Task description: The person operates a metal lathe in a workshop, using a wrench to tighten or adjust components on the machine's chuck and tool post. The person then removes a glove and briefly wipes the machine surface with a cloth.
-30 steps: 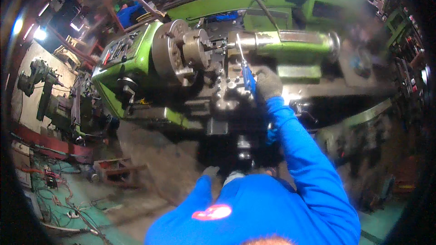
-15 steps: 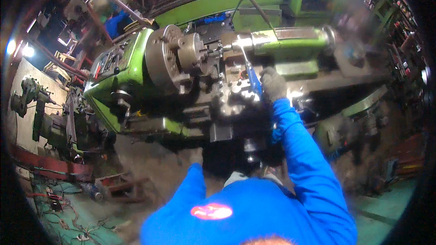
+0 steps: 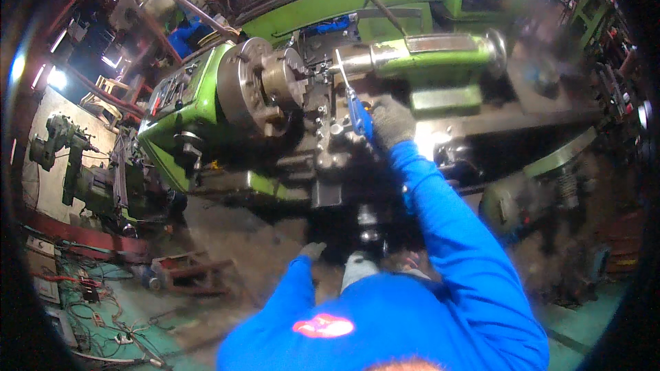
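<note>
My right hand [image 3: 393,124], in a grey work glove, is closed round a blue air blow gun [image 3: 359,116]. The gun's long thin metal nozzle [image 3: 342,69] points up and away, in front of the tailstock quill [image 3: 356,60] of a green lathe. Left of the nozzle is the lathe's big chuck [image 3: 282,82], its jaws facing right. Under the gun lies the carriage with its tool post [image 3: 332,130]. My left hand [image 3: 313,251], also gloved, hangs low in front of the lathe, apart from it; its fingers look loosely stretched, with nothing seen in them.
The green headstock [image 3: 199,106] stands at the left, the tailstock [image 3: 433,62] at the right. Another green machine [image 3: 302,17] is behind. Cables [image 3: 103,319] lie on the green floor at lower left, near a rusty metal frame [image 3: 192,276]. A smaller machine [image 3: 65,151] stands far left.
My right hand has moved left with the air blow gun, its nozzle now nearer the chuck. My left hand has shifted slightly right in the picture, and the whole view has shifted a little.
</note>
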